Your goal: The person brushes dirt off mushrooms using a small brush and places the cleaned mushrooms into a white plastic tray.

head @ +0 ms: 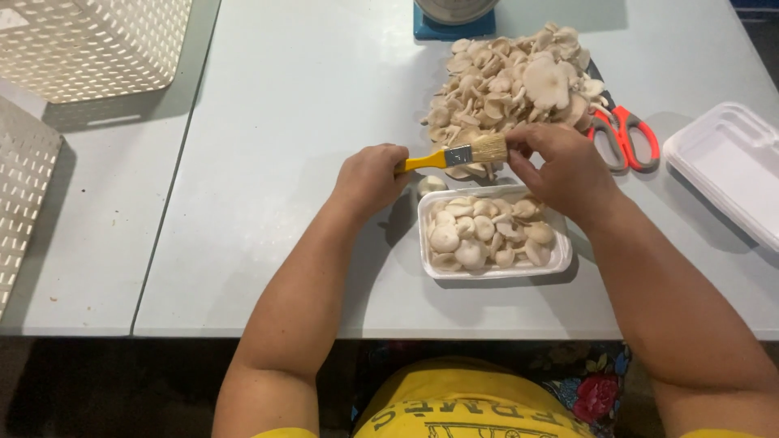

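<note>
Both bare forearms reach in from the near edge. Left hand (369, 180) is curled into a closed fist, right hand (565, 170) has fingers pinched together, pointing left toward it.

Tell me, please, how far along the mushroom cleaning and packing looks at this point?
Done: the white foam tray in front of the person is nearly full of mushrooms. In hand: the left hand holds a yellow-handled brush, bristles against something small pinched in the right hand, probably a mushroom. Left: a large mushroom pile lies beyond, and an empty foam tray sits on the right.
</note>
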